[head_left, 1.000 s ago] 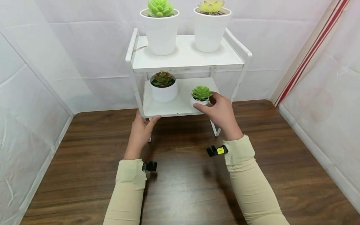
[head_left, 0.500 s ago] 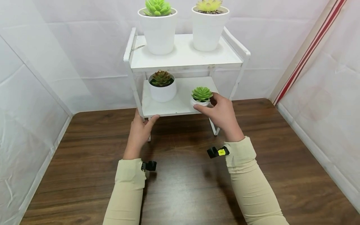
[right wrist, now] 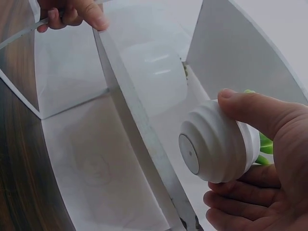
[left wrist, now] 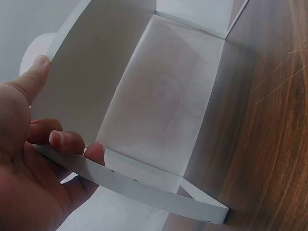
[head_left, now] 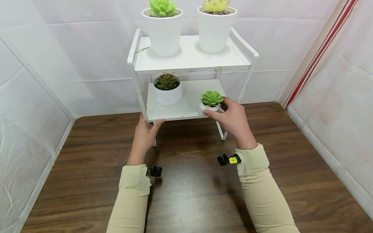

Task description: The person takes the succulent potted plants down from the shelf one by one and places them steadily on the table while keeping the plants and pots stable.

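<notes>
My right hand grips a small white ribbed pot holding a green succulent, between thumb and fingers. In the right wrist view the pot's round base shows, near the front edge of the lower shelf. My left hand grips the front left leg of a white two-tier shelf rack; its thumb rests on the lower shelf's front edge and its fingers curl round the leg. On the lower shelf's left stands a wider white pot with a reddish-green succulent.
Two tall white pots stand on the top shelf: the left pot has a bright green succulent, the right pot a yellowish one. The rack stands at the back of a brown wooden table, against white sheeting.
My right hand and the small potted succulent have shifted slightly right and toward me. My left hand keeps its hold on the rack; the whole head view has drifted a little.
</notes>
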The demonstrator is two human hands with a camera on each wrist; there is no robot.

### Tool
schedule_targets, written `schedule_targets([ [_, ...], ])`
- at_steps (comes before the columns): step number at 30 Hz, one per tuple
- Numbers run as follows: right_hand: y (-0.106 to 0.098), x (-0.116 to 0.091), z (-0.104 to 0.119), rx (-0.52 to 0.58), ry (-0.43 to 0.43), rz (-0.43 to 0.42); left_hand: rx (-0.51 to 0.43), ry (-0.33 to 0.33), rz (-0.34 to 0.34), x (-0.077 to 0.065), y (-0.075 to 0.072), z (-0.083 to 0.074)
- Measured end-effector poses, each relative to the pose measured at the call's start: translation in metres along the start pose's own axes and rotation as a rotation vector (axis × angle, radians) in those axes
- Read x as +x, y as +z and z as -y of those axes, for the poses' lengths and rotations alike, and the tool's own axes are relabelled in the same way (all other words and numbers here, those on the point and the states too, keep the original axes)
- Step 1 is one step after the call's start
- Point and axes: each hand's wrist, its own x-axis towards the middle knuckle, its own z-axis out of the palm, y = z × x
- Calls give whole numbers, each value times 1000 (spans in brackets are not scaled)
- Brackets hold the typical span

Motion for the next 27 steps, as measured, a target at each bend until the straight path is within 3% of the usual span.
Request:
schedule_targets([
  [27,-11,-15,-7,30,7,9,7,-9,5,-1,0,-2],
])
